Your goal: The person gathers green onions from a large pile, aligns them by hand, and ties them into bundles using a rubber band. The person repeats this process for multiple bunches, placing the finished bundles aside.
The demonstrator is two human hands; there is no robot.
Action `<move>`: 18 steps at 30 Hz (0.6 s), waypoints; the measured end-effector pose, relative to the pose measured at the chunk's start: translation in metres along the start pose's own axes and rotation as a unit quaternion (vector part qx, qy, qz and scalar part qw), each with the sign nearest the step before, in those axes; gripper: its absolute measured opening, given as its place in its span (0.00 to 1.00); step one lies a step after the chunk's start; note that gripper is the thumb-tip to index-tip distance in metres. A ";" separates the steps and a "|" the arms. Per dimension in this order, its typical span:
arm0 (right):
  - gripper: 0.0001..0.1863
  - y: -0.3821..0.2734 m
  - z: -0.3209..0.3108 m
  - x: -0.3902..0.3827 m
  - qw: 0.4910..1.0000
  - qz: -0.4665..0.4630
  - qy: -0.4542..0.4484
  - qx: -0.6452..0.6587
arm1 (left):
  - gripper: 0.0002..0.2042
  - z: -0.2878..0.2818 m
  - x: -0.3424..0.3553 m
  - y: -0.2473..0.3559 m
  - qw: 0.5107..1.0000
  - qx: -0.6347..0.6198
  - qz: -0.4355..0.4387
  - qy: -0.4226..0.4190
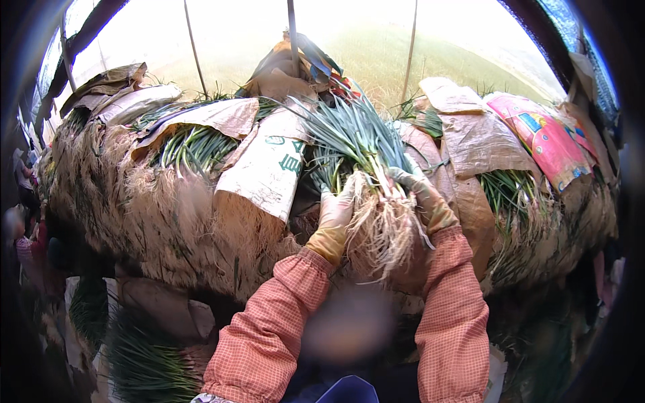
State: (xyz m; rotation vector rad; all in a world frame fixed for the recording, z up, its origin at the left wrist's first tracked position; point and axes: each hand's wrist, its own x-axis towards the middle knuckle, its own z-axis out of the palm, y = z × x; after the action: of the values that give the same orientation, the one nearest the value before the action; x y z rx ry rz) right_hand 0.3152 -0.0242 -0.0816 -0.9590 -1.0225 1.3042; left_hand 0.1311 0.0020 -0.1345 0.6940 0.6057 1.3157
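A thick bundle of scallions is held between my two gloved hands, green leaves pointing away and pale, stringy roots hanging toward me. My left hand, in a yellowed glove, is closed on the bundle's left side near the root end. On the opposite side, my right hand grips it, with the fingers partly hidden by leaves. Orange checked sleeves cover both my forearms. Just left of the bundle lies a white woven sack with green print, draped over the heap.
A long heap of scallions with dense roots spans the view, partly covered by brown sacks and a pink patterned sack. More scallions lie low at the left. A person is at the far left. Thin poles stand behind.
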 end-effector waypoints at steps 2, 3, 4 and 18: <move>0.52 -0.009 -0.023 0.010 0.995 0.005 -0.092 0.023 | 0.28 0.016 -0.013 -0.008 0.997 -0.062 0.027 0.020; 0.48 -0.031 -0.026 -0.006 0.994 0.003 -0.104 -0.021 | 0.36 0.028 -0.011 -0.024 0.998 -0.045 0.037 0.020; 0.49 -0.028 -0.034 -0.004 0.994 -0.028 -0.083 -0.070 | 0.38 0.022 -0.010 -0.030 0.999 0.001 0.030 0.029; 0.38 -0.076 0.047 -0.037 0.621 -0.047 0.152 -0.768 | 0.12 -0.109 0.010 0.117 0.626 0.681 0.347 -0.156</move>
State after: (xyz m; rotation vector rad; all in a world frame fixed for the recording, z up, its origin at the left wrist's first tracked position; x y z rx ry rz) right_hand 0.2918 -0.0651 0.0030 -2.2030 -1.8255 -0.2276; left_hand -0.0246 0.0371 -0.1184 2.5807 1.0743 1.1402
